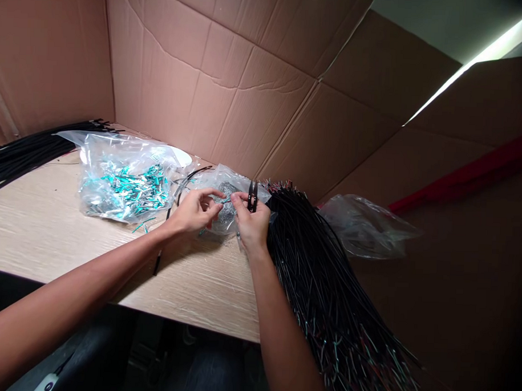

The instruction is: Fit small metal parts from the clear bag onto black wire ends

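Observation:
My left hand (196,209) has its thumb and index finger bent together at a tiny thin piece (226,200); its kind is too small to make out. Facing it, my right hand (255,224) has its thumb and fingertip at the other end of that piece. Small black scissors (253,196) are held in my right hand, blades pointing up. Just behind the hands lies a clear plastic bag (226,174) with a mass of small grey metallic parts (227,190). A dark cable (180,194) runs beside my left hand.
Another clear bag (124,188) holds many teal-and-silver strips, with a few loose on the wooden table (206,296). A thick bundle of black cables (323,254) hangs over the right edge; more black cables (31,147) lie far left. Cardboard walls (171,61) enclose the table.

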Motion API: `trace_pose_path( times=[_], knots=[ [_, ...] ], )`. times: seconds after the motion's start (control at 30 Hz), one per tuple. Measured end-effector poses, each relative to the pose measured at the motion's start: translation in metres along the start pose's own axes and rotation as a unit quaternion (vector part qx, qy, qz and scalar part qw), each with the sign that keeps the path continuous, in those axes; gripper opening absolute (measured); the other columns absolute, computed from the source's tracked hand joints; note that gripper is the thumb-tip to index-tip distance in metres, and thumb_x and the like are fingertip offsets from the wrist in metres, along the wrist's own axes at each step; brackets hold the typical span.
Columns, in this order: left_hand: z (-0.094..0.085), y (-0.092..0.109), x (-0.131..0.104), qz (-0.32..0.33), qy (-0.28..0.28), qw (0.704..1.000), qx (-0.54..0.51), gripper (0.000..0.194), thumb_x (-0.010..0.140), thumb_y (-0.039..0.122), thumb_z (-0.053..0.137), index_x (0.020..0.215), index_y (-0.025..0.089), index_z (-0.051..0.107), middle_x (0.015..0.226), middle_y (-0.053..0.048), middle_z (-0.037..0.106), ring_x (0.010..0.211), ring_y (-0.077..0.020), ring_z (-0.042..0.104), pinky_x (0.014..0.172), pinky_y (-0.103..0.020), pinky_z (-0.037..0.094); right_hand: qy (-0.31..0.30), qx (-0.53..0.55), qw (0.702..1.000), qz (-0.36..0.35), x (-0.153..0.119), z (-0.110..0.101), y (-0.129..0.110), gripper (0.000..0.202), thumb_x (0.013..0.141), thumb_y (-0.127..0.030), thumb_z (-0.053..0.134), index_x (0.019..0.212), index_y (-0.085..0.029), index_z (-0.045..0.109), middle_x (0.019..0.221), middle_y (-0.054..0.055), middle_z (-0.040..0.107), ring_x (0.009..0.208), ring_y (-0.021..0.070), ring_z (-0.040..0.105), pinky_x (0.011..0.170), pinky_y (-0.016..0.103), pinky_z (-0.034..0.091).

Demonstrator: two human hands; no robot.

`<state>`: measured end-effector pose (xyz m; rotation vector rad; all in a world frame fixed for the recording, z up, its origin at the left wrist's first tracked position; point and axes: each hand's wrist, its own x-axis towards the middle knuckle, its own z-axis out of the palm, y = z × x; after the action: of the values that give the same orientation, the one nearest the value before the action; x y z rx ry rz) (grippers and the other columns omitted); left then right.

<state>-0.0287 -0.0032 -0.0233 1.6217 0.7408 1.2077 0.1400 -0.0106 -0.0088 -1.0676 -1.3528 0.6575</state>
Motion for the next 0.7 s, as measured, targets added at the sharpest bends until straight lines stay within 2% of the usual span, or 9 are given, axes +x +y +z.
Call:
trace_pose_path(
  times=[0.07,0.2,0.27,0.33,0.4,0.43,0.5,0.6,0.7],
  knots=[
    [-0.002,0.003,-0.001,-0.015,-0.052,0.999,0.003,0.038,0.096,0.032,0.066,0.129,0.012,0.068,0.059,0.005,0.061,0.040,-0.0127,0.058,0.042,-0.022,0.048,-0.014,-0.007,1.000,-0.025,-0.002,0.000,-0.004,0.032,0.084,-0.046,0.080,0.091,-0.016,0.077,0.062,-0.004,0.049,0.056,0.0111,0.040,0.052,0.026,0.036],
    [-0.005,0.002,-0.001,-0.049,-0.114,0.992,-0.005,0.038,0.101,0.034,0.061,0.131,0.013,0.069,0.060,0.004,0.060,0.042,-0.0137,0.061,0.040,-0.021,0.045,-0.033,-0.027,0.998,-0.041,-0.005,0.000,-0.010,0.030,0.086,-0.046,0.078,0.090,-0.017,0.076,0.061,-0.002,0.056,0.056,0.0132,0.048,0.054,0.027,0.042],
    [-0.006,-0.001,0.002,-0.049,-0.115,0.992,-0.025,0.039,0.101,0.038,0.062,0.130,0.013,0.069,0.071,-0.001,0.067,0.047,-0.0141,0.064,0.042,-0.023,0.049,-0.025,-0.013,0.999,-0.046,-0.003,-0.002,-0.011,0.030,0.086,-0.046,0.078,0.091,-0.017,0.075,0.069,0.003,0.066,0.063,0.0163,0.059,0.061,0.030,0.051],
    [-0.005,-0.005,0.005,-0.020,-0.098,0.994,-0.035,0.038,0.098,0.041,0.067,0.124,0.013,0.070,0.094,-0.008,0.075,0.053,-0.0127,0.066,0.047,-0.025,0.053,-0.010,-0.004,0.999,-0.051,-0.001,-0.004,-0.011,0.031,0.085,-0.047,0.079,0.092,-0.018,0.075,0.077,0.006,0.072,0.070,0.0192,0.066,0.069,0.033,0.055],
    [-0.004,-0.008,0.007,0.013,-0.076,0.996,-0.035,0.038,0.094,0.042,0.073,0.117,0.012,0.073,0.114,-0.014,0.076,0.060,-0.0116,0.068,0.053,-0.026,0.058,0.007,-0.008,0.999,-0.052,0.000,-0.005,-0.009,0.033,0.085,-0.049,0.079,0.092,-0.018,0.075,0.075,0.005,0.071,0.068,0.0190,0.065,0.067,0.033,0.055],
    [-0.004,-0.008,0.007,0.020,-0.069,0.997,-0.038,0.037,0.093,0.043,0.075,0.114,0.012,0.074,0.114,-0.014,0.076,0.063,-0.0119,0.069,0.057,-0.027,0.059,0.015,-0.010,0.999,-0.050,0.001,-0.005,-0.008,0.034,0.085,-0.051,0.079,0.091,-0.018,0.075,0.072,0.004,0.069,0.065,0.0179,0.063,0.064,0.032,0.053],
    [-0.004,-0.007,0.007,0.007,-0.069,0.996,-0.050,0.036,0.092,0.045,0.077,0.106,0.012,0.074,0.099,-0.011,0.077,0.065,-0.0126,0.069,0.061,-0.026,0.059,0.027,-0.007,0.999,-0.041,0.001,-0.005,-0.005,0.037,0.085,-0.054,0.079,0.091,-0.017,0.074,0.069,0.002,0.064,0.060,0.0155,0.056,0.059,0.030,0.048],
    [-0.003,-0.003,0.005,-0.035,-0.064,0.995,-0.065,0.038,0.091,0.051,0.078,0.089,0.013,0.073,0.073,-0.005,0.071,0.054,-0.0112,0.062,0.052,-0.023,0.051,0.031,-0.011,0.999,-0.024,0.001,-0.005,-0.001,0.046,0.086,-0.062,0.078,0.095,-0.018,0.073,0.067,0.000,0.058,0.058,0.0145,0.051,0.053,0.028,0.041],
    [-0.003,-0.002,0.004,-0.055,-0.023,0.996,-0.066,0.042,0.090,0.054,0.079,0.079,0.015,0.072,0.065,-0.004,0.068,0.048,-0.0100,0.056,0.045,-0.023,0.044,0.011,-0.035,0.999,-0.010,0.003,-0.011,0.001,0.054,0.092,-0.074,0.069,0.094,-0.020,0.071,0.062,-0.002,0.050,0.054,0.0145,0.047,0.050,0.028,0.035]
  ],
)
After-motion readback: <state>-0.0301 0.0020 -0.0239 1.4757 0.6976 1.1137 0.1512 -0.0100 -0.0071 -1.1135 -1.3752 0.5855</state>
